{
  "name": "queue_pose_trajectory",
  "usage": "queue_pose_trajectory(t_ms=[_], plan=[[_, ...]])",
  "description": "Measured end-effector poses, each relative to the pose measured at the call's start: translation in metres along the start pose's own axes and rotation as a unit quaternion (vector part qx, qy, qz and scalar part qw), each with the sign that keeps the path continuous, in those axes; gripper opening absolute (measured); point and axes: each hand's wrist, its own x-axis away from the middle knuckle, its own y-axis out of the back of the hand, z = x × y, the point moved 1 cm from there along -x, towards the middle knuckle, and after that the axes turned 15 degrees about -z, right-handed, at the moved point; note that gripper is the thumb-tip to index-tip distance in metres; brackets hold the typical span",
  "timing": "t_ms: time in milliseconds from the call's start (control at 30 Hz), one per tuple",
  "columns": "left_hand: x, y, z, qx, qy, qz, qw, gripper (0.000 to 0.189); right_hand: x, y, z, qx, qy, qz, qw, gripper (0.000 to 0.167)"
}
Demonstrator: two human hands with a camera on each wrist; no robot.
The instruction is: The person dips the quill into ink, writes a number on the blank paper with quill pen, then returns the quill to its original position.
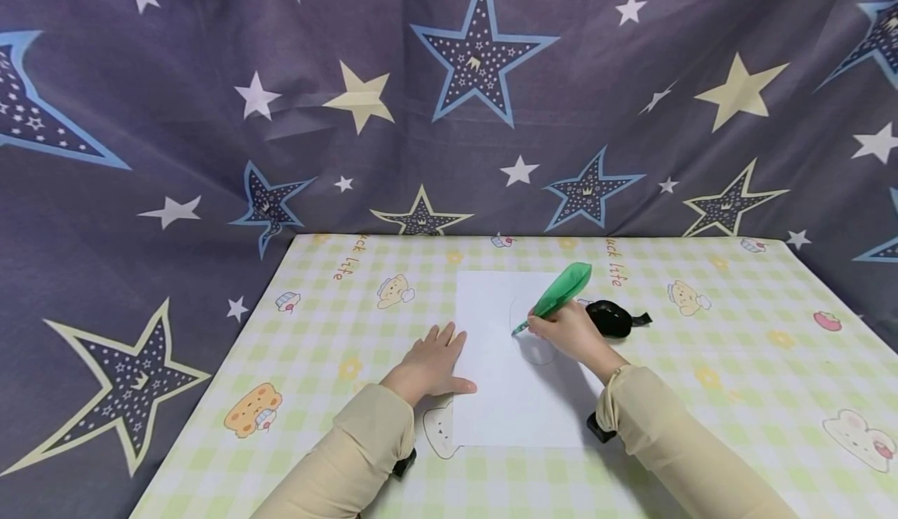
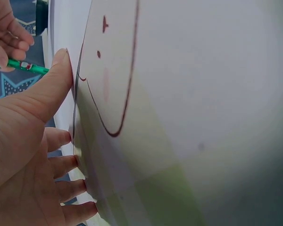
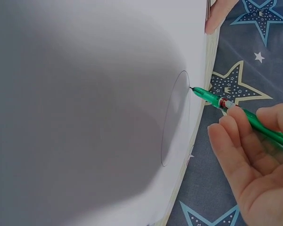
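Observation:
A white sheet of paper lies on the table, with a thin oval outline and a faint curved line above it. My right hand pinches a green pen with a broad leaf- or feather-shaped top, its tip touching the paper at the curve. My left hand rests with fingers spread on the paper's left edge, its thumb on the sheet. In the left wrist view the thumb lies along that edge, with the green pen behind it.
A glossy black rounded object with a short strap sits right of the paper. Pale green checked cloth with cartoon prints covers the table. Behind the table's far edge hangs a dark star-patterned curtain.

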Motion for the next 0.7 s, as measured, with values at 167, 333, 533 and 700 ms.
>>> queue_pose_trajectory(t_ms=[167,333,533,700], plan=[[0.0,0.0,0.0,0.0,0.001,0.0,1.0,0.085,0.0,0.0,0.0,0.0,0.001,0.001,1.0,0.013],[0.0,-0.001,0.0,-0.001,0.003,0.001,1.0,0.084,0.0,0.001,0.0,-0.001,-0.01,0.008,0.9999,0.014],[0.001,-0.002,0.001,0.001,0.0,0.003,1.0,0.084,-0.002,0.007,-0.001,-0.008,-0.048,0.009,0.9988,0.016],[0.001,-0.001,0.001,0.011,0.002,0.0,0.9999,0.084,-0.004,0.014,-0.001,-0.012,-0.056,0.012,0.9983,0.018]])
